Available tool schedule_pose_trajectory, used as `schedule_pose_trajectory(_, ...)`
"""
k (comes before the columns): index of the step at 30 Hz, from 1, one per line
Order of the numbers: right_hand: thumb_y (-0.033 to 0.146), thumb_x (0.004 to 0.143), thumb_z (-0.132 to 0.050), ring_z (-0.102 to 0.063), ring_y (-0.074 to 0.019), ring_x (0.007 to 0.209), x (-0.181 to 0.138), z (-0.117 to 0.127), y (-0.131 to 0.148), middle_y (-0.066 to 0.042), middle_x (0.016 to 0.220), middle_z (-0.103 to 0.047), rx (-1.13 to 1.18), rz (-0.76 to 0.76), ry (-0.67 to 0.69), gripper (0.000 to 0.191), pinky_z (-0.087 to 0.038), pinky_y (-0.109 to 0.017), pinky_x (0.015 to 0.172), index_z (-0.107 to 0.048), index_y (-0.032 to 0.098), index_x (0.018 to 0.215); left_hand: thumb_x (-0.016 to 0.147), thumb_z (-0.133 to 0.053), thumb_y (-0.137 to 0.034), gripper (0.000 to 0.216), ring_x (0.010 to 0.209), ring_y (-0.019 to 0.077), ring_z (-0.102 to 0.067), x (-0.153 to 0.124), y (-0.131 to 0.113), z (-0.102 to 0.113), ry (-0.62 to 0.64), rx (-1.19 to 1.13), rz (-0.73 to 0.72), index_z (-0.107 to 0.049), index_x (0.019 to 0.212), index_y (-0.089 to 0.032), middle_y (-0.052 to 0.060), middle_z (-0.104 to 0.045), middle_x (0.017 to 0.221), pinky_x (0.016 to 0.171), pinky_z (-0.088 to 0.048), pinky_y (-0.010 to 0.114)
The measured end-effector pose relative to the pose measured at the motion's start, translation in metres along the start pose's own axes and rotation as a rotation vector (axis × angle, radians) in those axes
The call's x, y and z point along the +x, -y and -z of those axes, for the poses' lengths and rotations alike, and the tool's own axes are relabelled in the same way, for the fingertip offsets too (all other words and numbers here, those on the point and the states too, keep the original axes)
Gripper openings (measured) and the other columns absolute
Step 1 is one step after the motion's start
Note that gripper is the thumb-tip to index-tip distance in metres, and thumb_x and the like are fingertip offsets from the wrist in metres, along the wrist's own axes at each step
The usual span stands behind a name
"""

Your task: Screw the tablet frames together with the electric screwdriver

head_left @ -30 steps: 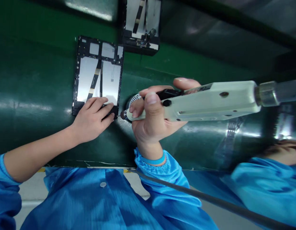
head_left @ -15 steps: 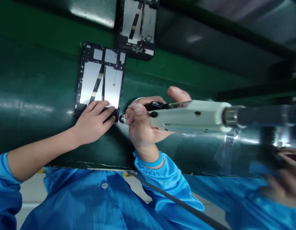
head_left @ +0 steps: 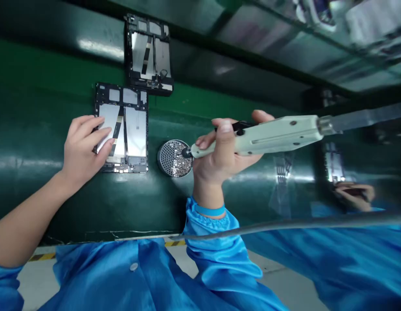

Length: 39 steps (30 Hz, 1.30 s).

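Note:
A tablet point(head_left: 135, 125) with its back off lies on the bench, showing silver panels, a dark flat cable and grey circuit parts along its lower end. My left hand point(head_left: 84, 149) is over its left edge, fingers bent around what looks like a thin black strip point(head_left: 95, 149), mostly hidden by the fingers. My right hand point(head_left: 216, 160) is closed around a pale green electric screwdriver point(head_left: 284, 136). The screwdriver's tip is at the right side of a round metal dish point(head_left: 164, 160) with a perforated surface and many small screws point(head_left: 182, 166).
Behind the tablet stands a stack of similar opened tablets point(head_left: 163, 52). A grey cord point(head_left: 284, 222) crosses in front of my right sleeve. A clear plastic bag point(head_left: 281, 190) lies to the right. Farther right is another person's hand point(head_left: 358, 196).
The screwdriver has moved from the tablet's lower right corner to the screw dish. My left hand has shifted to the tablet's left edge, and the dark lower end now shows grey circuit parts.

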State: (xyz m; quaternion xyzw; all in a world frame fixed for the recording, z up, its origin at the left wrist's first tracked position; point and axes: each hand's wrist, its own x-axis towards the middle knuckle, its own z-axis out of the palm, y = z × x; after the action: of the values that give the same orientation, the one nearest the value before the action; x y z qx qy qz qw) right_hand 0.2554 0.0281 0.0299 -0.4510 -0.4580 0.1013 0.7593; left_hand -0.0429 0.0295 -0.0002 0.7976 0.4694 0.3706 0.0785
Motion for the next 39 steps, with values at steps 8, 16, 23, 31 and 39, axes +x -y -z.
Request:
schedule_pose_trajectory(8,0.043,0.092,-0.079,-0.046,-0.0073,0.042,-0.008,0.007,-0.007,0.006,0.086,-0.069,-0.054,-0.007,-0.017,0.039,-0.04,-0.024,0.04,-0.056,0.03,0.12,0.104,-0.07,-0.045,0.033,0.135,0.0324,-0.066,0.0,0.013,-0.004,-0.003,-0.119,0.155,-0.072,0.134,-0.031,0.008,-0.064,0.155,0.115,-0.059,0.057)
schedule_pose_trajectory(16,0.044,0.098,-0.078,-0.055,-0.0092,0.047,-0.01,0.006,-0.012,0.004,0.091,-0.062,-0.022,0.021,0.033,0.036,-0.043,-0.023,0.042,-0.06,0.036,0.129,0.103,-0.062,-0.057,0.053,0.141,0.0295,-0.061,0.008,0.035,0.001,0.037,-0.007,0.235,-0.067,0.145,-0.026,-0.001,-0.075,0.139,0.119,-0.052,0.058)
schedule_pose_trajectory(23,0.043,0.093,-0.081,-0.05,-0.0068,0.042,-0.008,0.002,-0.004,0.006,0.087,-0.07,-0.001,0.012,0.006,0.038,-0.043,-0.023,0.041,-0.06,0.031,0.122,0.09,-0.067,-0.026,0.032,0.129,0.0355,-0.066,0.015,0.024,0.008,0.077,-0.052,0.259,-0.074,0.121,-0.027,0.008,-0.074,0.128,0.115,-0.055,0.059)
schedule_pose_trajectory(31,0.052,0.089,-0.075,-0.046,-0.0069,0.041,0.011,-0.009,-0.007,0.006,0.091,-0.068,-0.03,-0.023,-0.035,0.045,-0.041,-0.025,0.038,-0.054,0.032,0.123,0.088,-0.068,-0.029,0.017,0.107,0.029,-0.067,0.01,0.011,0.007,0.139,-0.097,0.309,-0.07,0.104,-0.024,0.007,-0.068,0.111,0.099,-0.059,0.047)
schedule_pose_trajectory(39,0.054,0.093,-0.077,-0.053,-0.0098,0.048,0.006,-0.023,-0.04,0.003,0.095,-0.064,-0.018,-0.01,-0.007,0.048,-0.045,-0.027,0.044,-0.055,0.035,0.13,0.096,-0.066,-0.033,0.016,0.106,0.0298,-0.067,0.005,0.012,0.001,0.093,-0.03,0.219,-0.069,0.109,-0.024,0.008,-0.068,0.11,0.098,-0.057,0.047)
